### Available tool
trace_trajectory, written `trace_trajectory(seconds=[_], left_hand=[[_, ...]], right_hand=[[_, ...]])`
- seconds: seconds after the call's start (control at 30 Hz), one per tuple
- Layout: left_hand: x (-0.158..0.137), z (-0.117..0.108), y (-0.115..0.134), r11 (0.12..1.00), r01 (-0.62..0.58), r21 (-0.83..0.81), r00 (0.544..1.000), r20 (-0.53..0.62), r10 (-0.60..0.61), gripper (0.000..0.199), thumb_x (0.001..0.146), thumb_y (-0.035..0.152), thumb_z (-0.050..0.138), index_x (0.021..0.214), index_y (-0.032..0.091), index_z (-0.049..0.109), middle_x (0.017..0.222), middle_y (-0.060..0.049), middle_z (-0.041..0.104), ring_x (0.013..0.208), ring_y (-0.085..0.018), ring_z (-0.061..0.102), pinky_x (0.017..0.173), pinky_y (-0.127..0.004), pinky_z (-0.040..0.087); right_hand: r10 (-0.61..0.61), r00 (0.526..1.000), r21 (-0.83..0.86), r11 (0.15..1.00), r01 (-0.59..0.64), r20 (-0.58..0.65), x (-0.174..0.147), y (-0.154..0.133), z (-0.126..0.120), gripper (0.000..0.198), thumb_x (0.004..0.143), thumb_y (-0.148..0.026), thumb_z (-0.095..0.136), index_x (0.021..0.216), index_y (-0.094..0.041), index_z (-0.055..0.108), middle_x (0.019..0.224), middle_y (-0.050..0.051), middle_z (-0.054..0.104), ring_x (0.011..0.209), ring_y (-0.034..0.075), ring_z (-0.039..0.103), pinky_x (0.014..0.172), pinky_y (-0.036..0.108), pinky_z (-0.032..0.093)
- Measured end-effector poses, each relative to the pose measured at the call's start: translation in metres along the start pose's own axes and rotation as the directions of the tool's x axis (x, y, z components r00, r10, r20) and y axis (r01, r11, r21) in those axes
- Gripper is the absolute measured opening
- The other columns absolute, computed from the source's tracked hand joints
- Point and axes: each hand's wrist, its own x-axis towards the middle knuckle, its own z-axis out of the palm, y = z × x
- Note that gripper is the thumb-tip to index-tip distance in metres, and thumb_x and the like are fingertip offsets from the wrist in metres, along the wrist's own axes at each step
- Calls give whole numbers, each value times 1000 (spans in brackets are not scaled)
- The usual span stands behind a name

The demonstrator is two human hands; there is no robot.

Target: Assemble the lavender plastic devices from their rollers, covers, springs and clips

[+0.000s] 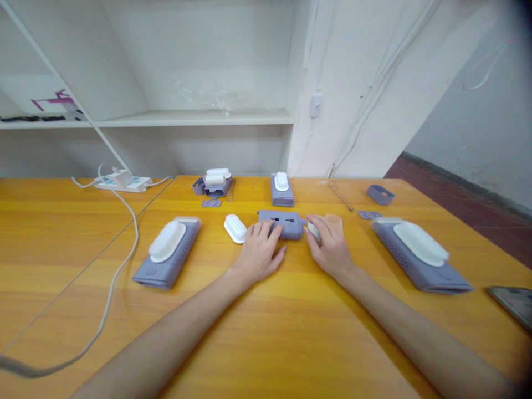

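In the middle of the table lies a purple-grey plastic housing [286, 217] with two dark slots in its upper face. My left hand [261, 248] rests its fingertips on the housing's left part, fingers apart and thumb stretched out over the wood. At the housing's right end, my right hand [330, 244] has its fingers closed around a small white piece [315, 231], mostly covered by them. Behind those fingers stands a translucent, orange-tinted piece [334, 223], partly hidden. Beside my left hand is a ribbed white oval cap [235, 228].
Purple-grey units with white oval tops lie left [168, 252], right [419, 255] and behind [282, 189]. Loose parts include a spring [341, 196], a flat plate [369, 215] and a shallow tray [380, 194]. A power strip [124, 182] trails a cable; a phone [513, 302] lies far right.
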Motion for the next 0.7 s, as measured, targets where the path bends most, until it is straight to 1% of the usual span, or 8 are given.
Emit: trace_trajectory(seconds=[0.1, 0.2, 0.3, 0.37, 0.43, 0.57, 0.63, 0.7], left_hand=[[0, 0, 0, 1000, 3, 2, 1000, 5, -3, 45, 83, 34, 48, 125, 16, 44, 126, -15, 45, 114, -30, 42, 94, -48, 36], [0, 1, -1, 1000, -1, -1, 1000, 4, 1, 44, 83, 34, 48, 123, 15, 45, 130, -16, 43, 121, -30, 38, 99, -48, 33], [0, 2, -2, 1000, -18, -3, 1000, -3, 18, 42, 83, 33, 48, 121, 15, 45, 138, -16, 36, 130, -31, 28, 104, -49, 27], [0, 3, -2, 1000, -25, -2, 1000, 1, 25, 42, 83, 33, 47, 121, 14, 44, 140, -16, 34, 132, -30, 26, 105, -49, 25], [1, 3, -2, 1000, -20, 5, 1000, 11, 20, 42, 84, 33, 47, 121, 14, 44, 138, -16, 37, 129, -30, 30, 104, -49, 26], [1, 0, 1, 999, 21, 32, 1000, 20, -22, 44, 83, 34, 47, 123, 15, 44, 125, -15, 47, 111, -30, 44, 95, -48, 35], [1, -1, 1, 999, 34, 36, 999, 13, -35, 46, 83, 35, 47, 124, 16, 44, 120, -15, 49, 106, -29, 46, 93, -48, 37], [1, -2, 2, 998, 49, 30, 999, -5, -49, 45, 83, 35, 48, 124, 16, 44, 120, -15, 48, 108, -30, 45, 94, -48, 36]], right_hand=[[53, 996, -45, 997, -56, -68, 1, 1, -1, 35, 87, -19, 48, 122, -18, 49, 116, 12, 57, 112, 23, 51, 98, 42, 42], [102, 987, -45, 993, -109, -124, 1, 4, -1, 38, 87, -19, 48, 125, -17, 47, 118, 14, 55, 113, 24, 50, 98, 44, 41], [99, 980, -23, 994, -105, -171, 0, 5, 0, 46, 85, -21, 52, 130, -18, 41, 121, 14, 54, 114, 25, 50, 98, 46, 42], [84, 978, -2, 996, -86, -191, 0, 5, 1, 52, 84, -21, 56, 133, -19, 37, 122, 14, 54, 114, 25, 51, 95, 45, 44], [67, 979, 20, 998, -64, -193, 0, 3, 0, 54, 83, -21, 58, 133, -20, 37, 122, 14, 54, 113, 24, 52, 93, 43, 47], [16, 984, 44, 999, -9, -177, 2, -1, -2, 50, 84, -19, 56, 131, -20, 40, 123, 14, 55, 116, 24, 51, 94, 44, 46], [-3, 984, 42, 999, 11, -180, 3, -2, -3, 49, 84, -18, 56, 130, -20, 41, 123, 14, 55, 117, 24, 51, 96, 44, 45], [-16, 984, 34, 999, 22, -179, 3, -2, -3, 48, 84, -17, 55, 130, -20, 42, 124, 14, 55, 118, 24, 50, 97, 44, 44]])
